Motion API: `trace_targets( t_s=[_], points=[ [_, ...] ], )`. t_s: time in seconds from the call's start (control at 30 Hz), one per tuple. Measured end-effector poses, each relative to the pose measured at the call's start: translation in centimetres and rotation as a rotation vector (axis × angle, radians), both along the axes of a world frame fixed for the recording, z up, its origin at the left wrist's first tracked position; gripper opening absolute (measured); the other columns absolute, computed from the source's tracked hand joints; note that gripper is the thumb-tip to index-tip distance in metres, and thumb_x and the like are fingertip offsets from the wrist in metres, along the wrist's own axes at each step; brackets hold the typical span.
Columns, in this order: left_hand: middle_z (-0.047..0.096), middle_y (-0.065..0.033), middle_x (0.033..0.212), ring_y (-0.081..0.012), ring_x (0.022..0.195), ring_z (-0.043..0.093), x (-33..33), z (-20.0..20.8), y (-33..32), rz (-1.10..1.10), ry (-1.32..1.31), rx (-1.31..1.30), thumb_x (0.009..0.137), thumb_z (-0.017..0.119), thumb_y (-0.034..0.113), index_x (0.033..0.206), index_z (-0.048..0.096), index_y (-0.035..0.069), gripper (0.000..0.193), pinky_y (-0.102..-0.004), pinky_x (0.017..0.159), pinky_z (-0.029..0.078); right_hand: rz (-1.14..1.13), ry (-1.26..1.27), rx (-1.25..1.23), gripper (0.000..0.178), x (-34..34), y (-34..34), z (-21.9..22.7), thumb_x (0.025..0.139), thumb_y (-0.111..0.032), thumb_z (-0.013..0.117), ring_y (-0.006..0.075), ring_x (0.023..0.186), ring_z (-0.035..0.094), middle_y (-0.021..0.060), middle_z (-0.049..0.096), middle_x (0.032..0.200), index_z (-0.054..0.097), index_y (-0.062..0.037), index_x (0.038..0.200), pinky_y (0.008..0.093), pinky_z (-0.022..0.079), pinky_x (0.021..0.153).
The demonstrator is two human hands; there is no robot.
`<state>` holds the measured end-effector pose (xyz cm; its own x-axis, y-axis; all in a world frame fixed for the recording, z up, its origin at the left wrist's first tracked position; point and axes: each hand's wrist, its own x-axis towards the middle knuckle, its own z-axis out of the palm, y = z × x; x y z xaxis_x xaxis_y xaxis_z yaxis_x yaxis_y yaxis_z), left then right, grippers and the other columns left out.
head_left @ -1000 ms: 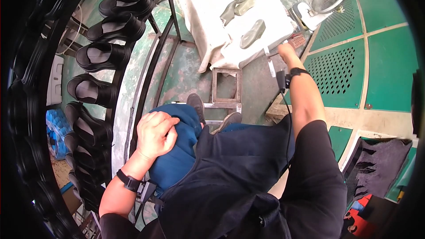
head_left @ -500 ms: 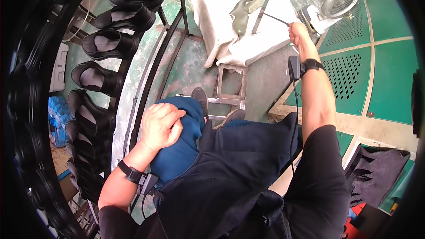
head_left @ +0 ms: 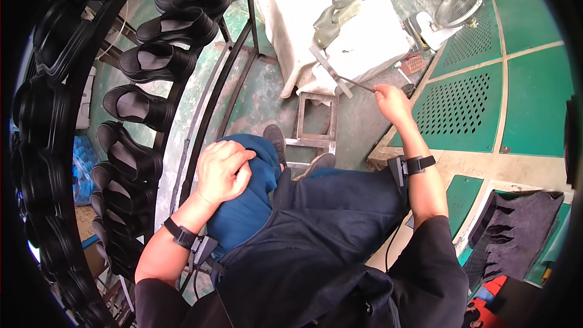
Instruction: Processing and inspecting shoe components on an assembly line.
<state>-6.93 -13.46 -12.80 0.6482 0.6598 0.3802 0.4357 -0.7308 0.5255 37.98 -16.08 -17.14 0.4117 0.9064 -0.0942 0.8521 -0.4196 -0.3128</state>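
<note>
My right hand (head_left: 392, 104) is closed round a thin dark rod (head_left: 359, 84), held out ahead of me. At the rod's far end, a flat metal crossbar (head_left: 331, 73) makes a T shape, slanting over the near edge of a white cloth (head_left: 379, 36). Beyond the crossbar, a few grey-green foot-shaped pieces (head_left: 328, 27), resembling shoe lasts, lie on the cloth. My left hand (head_left: 222, 169) rests on my blue-trousered left knee, holding nothing, with its fingers loosely bent and the thumb apart.
Black shoes (head_left: 156, 61) fill a tall dark rack on the left. A metal frame stool (head_left: 317, 115) stands before my feet. To the right are green perforated panels (head_left: 455, 112), a white fan (head_left: 460, 6) and a dark ragged cloth (head_left: 522, 231).
My right hand has come back toward me and left with the rod. The crossbar has moved from over the foot-shaped pieces to the cloth's near edge. My left hand stays put.
</note>
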Motion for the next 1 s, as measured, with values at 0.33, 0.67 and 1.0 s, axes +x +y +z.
trace_targets(
  t_s=[0.33,0.67,1.0],
  points=[
    [0.064,-0.0058,0.078,-0.0271,0.07,0.064,0.4,-0.3,0.4,0.028,-0.035,-0.028,0.07,0.064,0.004,0.083,0.071,0.007,0.016,-0.0388,0.064,0.049,0.242,-0.433,-0.127,0.02,-4.4,10.6,-7.7,0.088,-0.016,0.058,0.0337,0.081,0.075,0.0168,0.075,0.087,0.073,-0.0061,0.095,0.0476,0.058,0.071],
    [0.063,-0.0042,0.081,-0.025,0.073,0.064,-1.1,-0.4,0.3,0.025,-0.069,-0.008,0.07,0.067,0.01,0.087,0.071,0.009,0.017,-0.0375,0.069,0.05,0.163,-0.37,-0.113,0.023,-4.6,13.2,-6.0,0.091,-0.018,0.053,0.0349,0.093,0.073,0.0189,0.074,0.096,0.072,-0.0058,0.097,0.0481,0.056,0.082],
    [0.062,-0.0083,0.078,-0.0304,0.075,0.065,-1.4,-1.5,-0.2,0.006,-0.085,-0.003,0.073,0.064,0.008,0.085,0.07,0.007,0.013,-0.0423,0.068,0.052,0.205,-0.062,-0.536,0.032,-7.3,1.6,-2.7,0.089,-0.022,0.054,0.0426,0.103,0.068,0.0255,0.071,0.105,0.075,-0.004,0.104,0.0506,0.053,0.09]
  ],
)
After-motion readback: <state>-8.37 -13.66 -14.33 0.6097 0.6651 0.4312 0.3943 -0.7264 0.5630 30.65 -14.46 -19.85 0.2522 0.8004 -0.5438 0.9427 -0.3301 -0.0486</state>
